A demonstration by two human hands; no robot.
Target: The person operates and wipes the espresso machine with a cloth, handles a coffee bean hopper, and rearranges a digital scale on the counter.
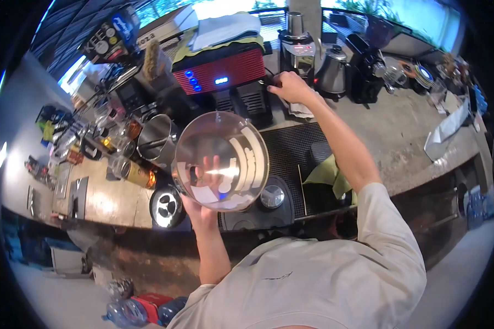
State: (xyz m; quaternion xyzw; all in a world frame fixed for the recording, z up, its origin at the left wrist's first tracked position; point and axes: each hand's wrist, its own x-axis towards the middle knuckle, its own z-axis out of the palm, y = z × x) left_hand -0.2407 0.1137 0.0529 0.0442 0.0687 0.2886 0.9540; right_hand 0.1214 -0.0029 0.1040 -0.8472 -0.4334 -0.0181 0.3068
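A large clear bowl-like container [195, 143], round at the rim, is in my left hand [207, 178]. The palm and fingers show through its transparent wall, pressed against its lower side. My right hand [291, 88] reaches to the right side of a red coffee machine [241, 64] with lit blue buttons. Its fingers are curled beside the machine's edge, and whatever they grip there is hidden. Below the machine's front lies a black perforated mat [291, 143].
A metal kettle [332, 71] and a black grinder-like machine [365, 71] stand right of my right hand. Left of the container are a metal pitcher [156, 137] and a jar [133, 172]. A green cloth [330, 178] hangs near the counter's front edge.
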